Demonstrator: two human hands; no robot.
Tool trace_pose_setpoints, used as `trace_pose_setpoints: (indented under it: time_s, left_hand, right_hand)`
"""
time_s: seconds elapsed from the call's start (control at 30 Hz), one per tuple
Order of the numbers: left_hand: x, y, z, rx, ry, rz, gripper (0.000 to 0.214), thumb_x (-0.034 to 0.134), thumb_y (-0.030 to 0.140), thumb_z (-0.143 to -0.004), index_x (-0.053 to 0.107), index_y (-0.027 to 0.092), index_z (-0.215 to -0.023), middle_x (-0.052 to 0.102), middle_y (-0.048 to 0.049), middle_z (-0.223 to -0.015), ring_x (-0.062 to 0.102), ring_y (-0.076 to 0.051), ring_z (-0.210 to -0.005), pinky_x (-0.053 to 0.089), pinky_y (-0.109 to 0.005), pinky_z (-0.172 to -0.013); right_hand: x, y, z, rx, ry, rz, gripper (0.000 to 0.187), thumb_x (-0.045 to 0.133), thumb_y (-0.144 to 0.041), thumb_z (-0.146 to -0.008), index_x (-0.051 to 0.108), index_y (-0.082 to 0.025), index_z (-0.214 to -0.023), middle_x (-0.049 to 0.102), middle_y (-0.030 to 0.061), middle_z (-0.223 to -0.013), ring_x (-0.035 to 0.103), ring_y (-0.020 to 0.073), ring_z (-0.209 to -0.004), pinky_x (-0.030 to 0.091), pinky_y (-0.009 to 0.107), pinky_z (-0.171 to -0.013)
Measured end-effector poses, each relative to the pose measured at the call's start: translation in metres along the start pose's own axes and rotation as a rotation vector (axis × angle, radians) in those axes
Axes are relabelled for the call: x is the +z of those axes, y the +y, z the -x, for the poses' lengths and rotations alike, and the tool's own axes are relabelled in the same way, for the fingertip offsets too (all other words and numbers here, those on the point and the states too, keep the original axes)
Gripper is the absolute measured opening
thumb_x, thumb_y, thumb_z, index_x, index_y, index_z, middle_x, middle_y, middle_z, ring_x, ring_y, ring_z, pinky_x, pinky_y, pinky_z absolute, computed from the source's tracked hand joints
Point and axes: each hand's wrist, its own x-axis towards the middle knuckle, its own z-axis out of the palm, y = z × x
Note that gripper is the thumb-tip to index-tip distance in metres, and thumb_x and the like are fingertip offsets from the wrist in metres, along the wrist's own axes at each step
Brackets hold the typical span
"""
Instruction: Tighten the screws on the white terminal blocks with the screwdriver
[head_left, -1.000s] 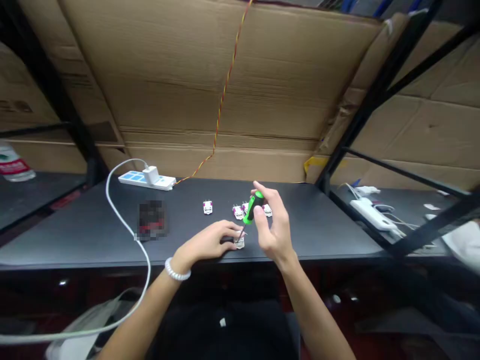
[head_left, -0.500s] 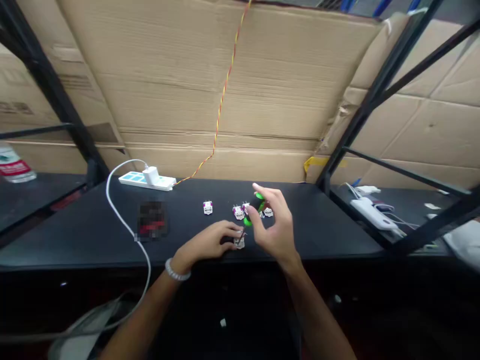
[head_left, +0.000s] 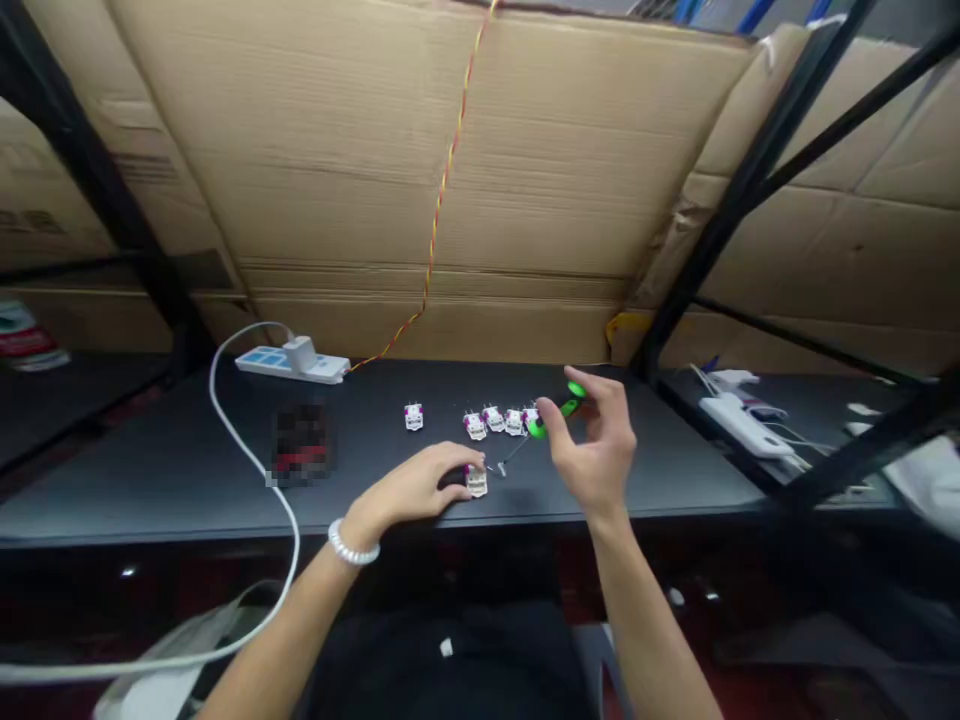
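Observation:
My left hand (head_left: 420, 487) rests on the dark table (head_left: 187, 480) with its fingers pinched on a small white part (head_left: 476, 482) near the front edge. My right hand (head_left: 596, 440) hovers to the right of it, fingers curled round a green-and-black screwdriver (head_left: 556, 412). The tool lies nearly level, its thin shaft pointing down-left toward the part, tip just clear of it. A tiny pale piece (head_left: 500, 469) lies on the table between the part and the tip. A row of several white-and-purple parts (head_left: 501, 421) sits behind the hands, with one more part (head_left: 413, 416) apart to the left.
A white power strip (head_left: 292, 362) with a plugged charger lies at the back left; its white cable (head_left: 255, 470) loops off the front edge. A blurred dark object (head_left: 301, 444) sits left of my hands. Black shelf struts (head_left: 720, 240) rise on the right, beside another power strip (head_left: 739, 425). Cardboard lines the back.
My right hand has drawn the screwdriver away from the small part, moving right and tipping the tool from upright to nearly level. My left hand has stayed on the part.

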Motion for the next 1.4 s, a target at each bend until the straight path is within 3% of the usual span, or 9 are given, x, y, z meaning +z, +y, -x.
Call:
trace_pose_setpoints:
  time_s: [0.27,0.83,1.03,1.4]
  left_hand:
    - [0.007,0.010,0.000,0.026,-0.099,-0.156,0.057,0.058,0.013,-0.100,0.060,0.039,-0.151,0.058,-0.0058,-0.156,0.050,-0.031,-0.143,0.041,-0.057,-0.122]
    - [0.015,0.009,-0.001,0.062,-0.054,-0.155,0.049,0.056,0.014,-0.100,0.065,0.031,-0.144,0.057,-0.0045,-0.161,0.045,-0.032,-0.146,0.039,-0.059,-0.124]
    - [0.015,0.008,-0.002,0.069,-0.060,-0.123,0.050,0.055,0.013,-0.100,0.064,0.028,-0.147,0.064,-0.0054,-0.154,0.044,-0.031,-0.147,0.040,-0.059,-0.124]
    - [0.007,0.017,-0.002,0.013,-0.055,-0.157,0.044,0.058,0.019,-0.103,0.062,0.031,-0.145,0.060,-0.0072,-0.156,0.050,-0.031,-0.144,0.041,-0.055,-0.120]
  right_hand:
    - [0.007,0.011,0.014,0.049,0.014,-0.009,0.034,0.080,-0.036,-0.093,0.072,-0.023,-0.124,0.065,0.0072,-0.110,0.068,0.0200,-0.092,0.063,0.033,-0.073]
    - [0.000,0.009,0.010,0.055,0.052,-0.024,0.032,0.081,-0.033,-0.092,0.072,-0.022,-0.121,0.065,0.0072,-0.109,0.067,0.0195,-0.093,0.063,0.031,-0.071]
    - [0.001,0.010,0.009,0.065,0.052,-0.001,0.032,0.080,-0.037,-0.092,0.072,-0.022,-0.120,0.066,0.0073,-0.108,0.067,0.0203,-0.092,0.063,0.033,-0.073]
    - [-0.011,0.020,0.003,0.080,0.143,0.049,0.037,0.081,-0.043,-0.090,0.072,-0.021,-0.119,0.067,0.0082,-0.109,0.068,0.0219,-0.096,0.062,0.034,-0.074]
